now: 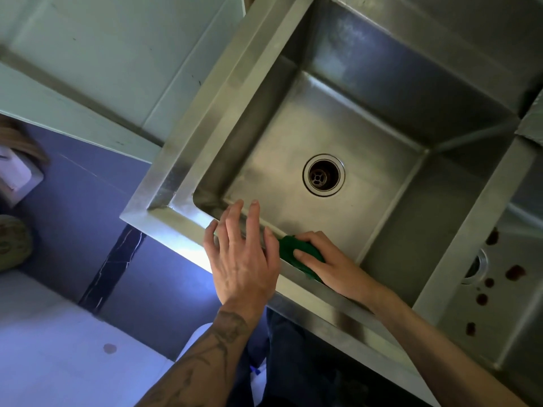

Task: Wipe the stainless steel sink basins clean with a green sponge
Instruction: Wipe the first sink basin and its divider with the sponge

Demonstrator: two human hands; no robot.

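A stainless steel sink basin (pixel 390 118) fills the upper right of the head view, with a round drain (pixel 323 175) in its floor. My right hand (pixel 329 262) grips a green sponge (pixel 293 254) against the near inner wall of this basin, fingers curled over it. My left hand (pixel 241 257) rests with spread, straight fingers on the near rim (pixel 188 221), just left of the sponge. A second basin (pixel 499 289) lies at the right, with several dark red spots on its floor.
The divider between the two basins (pixel 470 218) runs down the right side. Pale wall panels (pixel 102 69) lie beyond the sink's left rim. The floor (pixel 88 201) shows at lower left, with a white object and a round object at the far left edge.
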